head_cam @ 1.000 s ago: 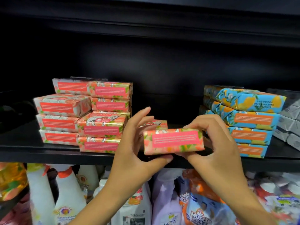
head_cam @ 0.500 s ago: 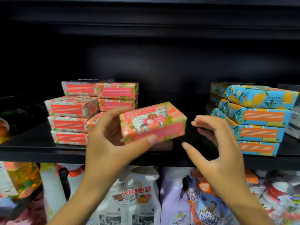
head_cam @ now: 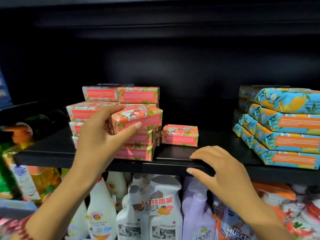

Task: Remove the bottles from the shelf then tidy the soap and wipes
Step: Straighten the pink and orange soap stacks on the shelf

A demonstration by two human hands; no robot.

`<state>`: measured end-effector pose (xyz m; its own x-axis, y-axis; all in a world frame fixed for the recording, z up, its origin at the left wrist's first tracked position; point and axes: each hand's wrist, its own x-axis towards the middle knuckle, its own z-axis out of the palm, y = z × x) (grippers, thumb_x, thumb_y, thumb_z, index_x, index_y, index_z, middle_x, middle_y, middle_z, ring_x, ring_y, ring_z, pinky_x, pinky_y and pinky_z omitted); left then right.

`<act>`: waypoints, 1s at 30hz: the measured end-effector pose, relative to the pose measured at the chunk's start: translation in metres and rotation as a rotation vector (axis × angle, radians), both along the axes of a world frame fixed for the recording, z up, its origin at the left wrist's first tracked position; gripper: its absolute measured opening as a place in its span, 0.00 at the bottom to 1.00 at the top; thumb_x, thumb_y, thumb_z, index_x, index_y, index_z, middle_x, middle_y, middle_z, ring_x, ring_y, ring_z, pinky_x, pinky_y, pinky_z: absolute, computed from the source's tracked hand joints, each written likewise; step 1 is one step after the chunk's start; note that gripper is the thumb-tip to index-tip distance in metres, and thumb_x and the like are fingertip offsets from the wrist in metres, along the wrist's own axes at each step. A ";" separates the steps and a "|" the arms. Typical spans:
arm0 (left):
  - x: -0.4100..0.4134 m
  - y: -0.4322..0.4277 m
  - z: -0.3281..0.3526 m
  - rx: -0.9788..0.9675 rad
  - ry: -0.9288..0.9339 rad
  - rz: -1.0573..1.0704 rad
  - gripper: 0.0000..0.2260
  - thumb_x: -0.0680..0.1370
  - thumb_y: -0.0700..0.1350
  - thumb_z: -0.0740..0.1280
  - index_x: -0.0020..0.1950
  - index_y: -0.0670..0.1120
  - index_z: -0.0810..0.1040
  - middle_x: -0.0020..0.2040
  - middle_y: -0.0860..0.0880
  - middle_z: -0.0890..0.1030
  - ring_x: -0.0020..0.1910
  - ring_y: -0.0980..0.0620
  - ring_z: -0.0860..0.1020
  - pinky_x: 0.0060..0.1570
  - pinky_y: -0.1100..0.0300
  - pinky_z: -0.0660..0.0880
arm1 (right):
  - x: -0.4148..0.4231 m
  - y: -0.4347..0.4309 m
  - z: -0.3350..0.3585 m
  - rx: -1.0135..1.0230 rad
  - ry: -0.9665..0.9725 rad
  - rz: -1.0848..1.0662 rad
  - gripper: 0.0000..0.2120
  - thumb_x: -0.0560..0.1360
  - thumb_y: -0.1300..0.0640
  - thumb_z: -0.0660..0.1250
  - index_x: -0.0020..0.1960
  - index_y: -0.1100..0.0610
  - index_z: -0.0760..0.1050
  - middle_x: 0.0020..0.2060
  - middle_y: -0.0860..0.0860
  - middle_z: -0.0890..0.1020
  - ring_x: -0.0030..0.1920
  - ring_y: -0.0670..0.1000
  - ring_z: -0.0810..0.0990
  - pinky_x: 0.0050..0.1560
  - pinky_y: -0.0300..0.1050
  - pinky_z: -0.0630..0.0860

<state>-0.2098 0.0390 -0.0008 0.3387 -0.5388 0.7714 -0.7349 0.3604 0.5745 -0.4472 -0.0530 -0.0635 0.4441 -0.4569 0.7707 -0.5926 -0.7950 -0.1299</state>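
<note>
Black shelf [head_cam: 173, 153] | pink stack [head_cam: 138, 95], blue packs [head_cam: 287, 141] | left hand [head_cam: 102, 135] holds soap [head_cam: 138, 118]

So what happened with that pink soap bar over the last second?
Both hands held the pink soap bar in front of the shelf. The right hand let go and dropped to rest on the shelf's front edge. The left hand carried the bar left onto the pink stack and still grips it. The lone pink bar and the blue stack stayed put.

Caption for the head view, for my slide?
Left hand holds a pink soap bar at the pink stack; right hand rests on the shelf edge.
</note>
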 end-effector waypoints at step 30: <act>-0.075 -0.041 -0.079 -0.074 -0.635 -0.016 0.10 0.76 0.49 0.66 0.49 0.44 0.82 0.46 0.49 0.81 0.45 0.49 0.78 0.40 0.56 0.76 | 0.020 -0.046 0.039 0.212 0.130 0.035 0.20 0.75 0.51 0.67 0.66 0.53 0.72 0.63 0.48 0.75 0.64 0.47 0.70 0.63 0.41 0.66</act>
